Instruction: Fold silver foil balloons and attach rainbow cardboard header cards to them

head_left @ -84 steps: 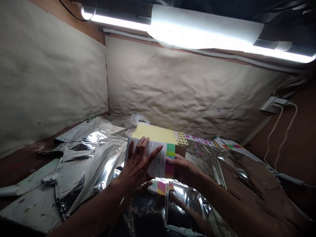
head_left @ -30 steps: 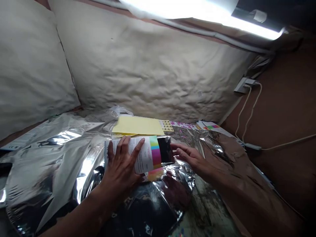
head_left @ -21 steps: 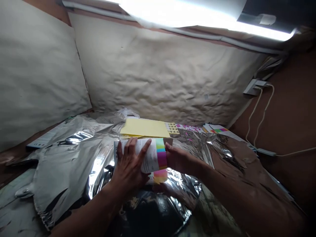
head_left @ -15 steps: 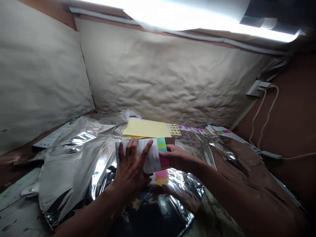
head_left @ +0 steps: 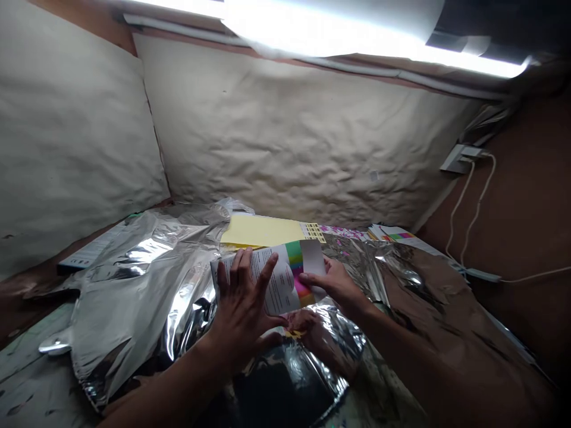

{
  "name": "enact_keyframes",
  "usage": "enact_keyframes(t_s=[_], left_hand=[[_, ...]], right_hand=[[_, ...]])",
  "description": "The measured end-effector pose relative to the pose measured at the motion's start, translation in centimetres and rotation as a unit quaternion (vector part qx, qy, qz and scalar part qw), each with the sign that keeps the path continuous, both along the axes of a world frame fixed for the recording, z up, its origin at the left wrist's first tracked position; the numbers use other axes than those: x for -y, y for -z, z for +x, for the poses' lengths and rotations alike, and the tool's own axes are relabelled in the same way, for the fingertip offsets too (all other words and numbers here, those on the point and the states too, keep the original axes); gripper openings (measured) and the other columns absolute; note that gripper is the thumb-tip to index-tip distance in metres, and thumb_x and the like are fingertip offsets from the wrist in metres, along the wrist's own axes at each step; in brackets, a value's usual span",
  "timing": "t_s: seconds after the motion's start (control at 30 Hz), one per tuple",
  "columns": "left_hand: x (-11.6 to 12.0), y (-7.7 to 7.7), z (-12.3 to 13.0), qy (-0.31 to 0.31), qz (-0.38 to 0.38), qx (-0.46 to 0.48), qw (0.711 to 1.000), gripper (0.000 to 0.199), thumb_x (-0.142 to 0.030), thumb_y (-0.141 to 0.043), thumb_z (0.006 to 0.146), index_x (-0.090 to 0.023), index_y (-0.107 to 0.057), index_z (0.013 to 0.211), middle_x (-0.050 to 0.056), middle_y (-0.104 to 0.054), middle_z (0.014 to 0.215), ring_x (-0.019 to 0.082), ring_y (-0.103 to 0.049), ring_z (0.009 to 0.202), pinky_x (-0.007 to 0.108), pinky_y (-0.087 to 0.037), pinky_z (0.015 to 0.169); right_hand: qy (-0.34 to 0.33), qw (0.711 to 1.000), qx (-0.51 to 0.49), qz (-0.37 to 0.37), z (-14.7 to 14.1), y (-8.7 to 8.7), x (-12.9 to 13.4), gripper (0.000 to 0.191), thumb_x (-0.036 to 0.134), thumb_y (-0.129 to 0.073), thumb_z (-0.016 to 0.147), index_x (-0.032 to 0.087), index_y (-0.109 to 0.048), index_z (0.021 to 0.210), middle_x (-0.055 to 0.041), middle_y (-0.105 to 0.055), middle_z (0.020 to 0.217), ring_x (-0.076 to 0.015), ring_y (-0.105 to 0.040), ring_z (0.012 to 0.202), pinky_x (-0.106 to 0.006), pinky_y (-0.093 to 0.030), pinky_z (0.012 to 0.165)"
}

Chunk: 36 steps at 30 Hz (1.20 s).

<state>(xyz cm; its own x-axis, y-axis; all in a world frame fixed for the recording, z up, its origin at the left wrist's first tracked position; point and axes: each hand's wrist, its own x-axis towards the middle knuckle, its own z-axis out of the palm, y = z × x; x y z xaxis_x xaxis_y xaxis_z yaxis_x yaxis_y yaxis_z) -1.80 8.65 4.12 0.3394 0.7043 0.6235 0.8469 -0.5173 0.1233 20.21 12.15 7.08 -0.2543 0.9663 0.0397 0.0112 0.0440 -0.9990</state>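
A printed white card [head_left: 283, 288] with small text and a band of green, blue, magenta and orange stripes is held slightly tilted over shiny silver foil. Across its left part lies my left hand [head_left: 243, 291], fingers spread and flat, the thumb beyond the near edge. My right hand [head_left: 332, 282] grips the card's right end, its thumb on the magenta stripe and the other fingers hidden behind. To the right of the stripes, a plain pale flap [head_left: 313, 261] shows. Whether the card is a folded carton or a leaflet, I cannot tell.
Silver foil [head_left: 129, 309] covers much of the worktop. Behind the card lie pale yellow sheets [head_left: 263, 230] and a yellow label sheet [head_left: 314, 232]. More striped printed cards [head_left: 397, 235] sit at the back right. A power socket [head_left: 461, 157] with white cables is on the right wall.
The card's right end has risen and tilted, and its flap now shows broader and paler. My right hand has shifted right with it. My left hand stays spread on the card.
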Motion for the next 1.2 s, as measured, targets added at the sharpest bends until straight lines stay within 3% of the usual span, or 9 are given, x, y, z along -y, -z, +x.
enact_keyframes(t_s=[0.1, 0.2, 0.33, 0.47, 0.6, 0.7, 0.83, 1.1, 1.2], left_hand=[[-0.8, -0.1, -0.4, 0.023, -0.013, 0.04, 0.999, 0.117, -0.079, -0.065, 0.066, -0.021, -0.019, 0.157, 0.023, -0.038, 0.141, 0.044, -0.036, 0.132, 0.068, -0.013, 0.11], [-1.2, -1.0, -1.1, 0.106, -0.077, 0.122, 0.984, 0.089, -0.061, -0.063, 0.083, -0.027, -0.022, 0.154, 0.014, -0.051, 0.128, 0.029, -0.055, 0.108, 0.048, -0.045, 0.095], [-0.5, -2.4, -1.5, 0.25, -0.133, 0.18, 0.942, 0.069, -0.044, -0.063, 0.09, -0.035, -0.03, 0.15, 0.008, -0.052, 0.127, 0.021, -0.059, 0.096, 0.033, -0.052, 0.079], [0.3, -2.7, -1.1, 0.296, -0.149, 0.254, 0.909, 0.056, -0.046, -0.063, 0.09, -0.034, -0.044, 0.141, 0.008, -0.053, 0.126, 0.026, -0.057, 0.11, 0.036, -0.052, 0.087], [-0.1, -2.9, -0.7, 0.285, -0.222, 0.491, 0.792, 0.076, -0.055, -0.059, 0.09, -0.03, -0.024, 0.151, 0.011, -0.058, 0.129, 0.026, -0.063, 0.104, 0.035, -0.054, 0.08], [-1.1, -3.4, -1.3, 0.253, -0.276, 0.544, 0.751, 0.067, -0.041, -0.072, 0.083, -0.018, -0.046, 0.14, 0.011, -0.066, 0.117, 0.026, -0.065, 0.1, 0.031, -0.053, 0.078], [-2.3, -3.6, -2.6, 0.219, -0.289, 0.561, 0.744, 0.035, -0.025, -0.075, 0.077, -0.014, -0.065, 0.109, 0.007, -0.07, 0.099, 0.021, -0.065, 0.088, 0.029, -0.052, 0.075], [-3.5, -1.7, -2.5, 0.155, -0.276, 0.467, 0.826, 0.003, -0.015, -0.063, 0.076, -0.015, -0.063, 0.079, -0.002, -0.06, 0.073, 0.012, -0.056, 0.069, 0.021, -0.042, 0.061], [-3.8, -0.4, -2.1, 0.126, -0.301, 0.383, 0.864, 0.005, -0.014, -0.06, 0.074, -0.017, -0.063, 0.076, -0.002, -0.061, 0.071, 0.014, -0.058, 0.069, 0.022, -0.042, 0.061]], right_hand=[[-0.008, 1.0, 0.028, 0.003, 1.3, -1.7, -1.0, 0.056, 0.038, -0.088, 0.061, 0.013, -0.067, 0.106, -0.0112, -0.074, 0.104, -0.026, -0.071, 0.09, -0.037, -0.056, 0.081], [-0.096, 0.992, 0.085, 0.018, 3.1, -4.5, -2.1, 0.056, 0.034, -0.088, 0.06, 0.013, -0.068, 0.108, -0.0086, -0.074, 0.101, -0.0238, -0.069, 0.09, -0.033, -0.055, 0.08], [-0.215, 0.956, 0.179, 0.084, 3.8, -8.9, -2.6, 0.052, 0.032, -0.082, 0.067, 0.014, -0.067, 0.113, -0.0045, -0.072, 0.099, -0.0216, -0.066, 0.088, -0.029, -0.054, 0.075], [-0.268, 0.882, 0.312, 0.229, 1.6, -12.3, -2.0, 0.041, 0.025, -0.073, 0.074, 0.016, -0.068, 0.114, 0.0002, -0.069, 0.094, -0.0171, -0.062, 0.083, -0.021, -0.047, 0.066], [-0.283, 0.79, 0.418, 0.348, -1.9, -13.6, -1.4, 0.02, 0.018, -0.07, 0.077, 0.02, -0.069, 0.097, 0.0043, -0.065, 0.079, -0.0095, -0.052, 0.065, -0.019, -0.033, 0.052], [-0.262, 0.753, 0.461, 0.39, -4.0, -13.4, -1.6, 0.004, 0.023, -0.068, 0.082, 0.021, -0.067, 0.085, 0.0041, -0.062, 0.07, -0.0079, -0.045, 0.056, -0.022, -0.026, 0.05], [-0.228, 0.773, 0.465, 0.367, -5.2, -11.7, -2.7, 0.003, 0.021, -0.069, 0.079, 0.019, -0.067, 0.079, 0.0024, -0.062, 0.066, -0.0088, -0.045, 0.056, -0.023, -0.026, 0.052], [-0.157, 0.885, 0.333, 0.287, -3.8, -4.8, -2.7, 0.027, 0.012, -0.059, 0.08, 0.02, -0.073, 0.101, 0.0, -0.073, 0.083, -0.0168, -0.064, 0.074, -0.023, -0.042, 0.065], [-0.138, 0.894, 0.336, 0.262, -2.9, -1.6, -2.2, 0.027, 0.009, -0.057, 0.079, 0.019, -0.074, 0.098, -0.0013, -0.074, 0.084, -0.0178, -0.066, 0.075, -0.024, -0.044, 0.066]])
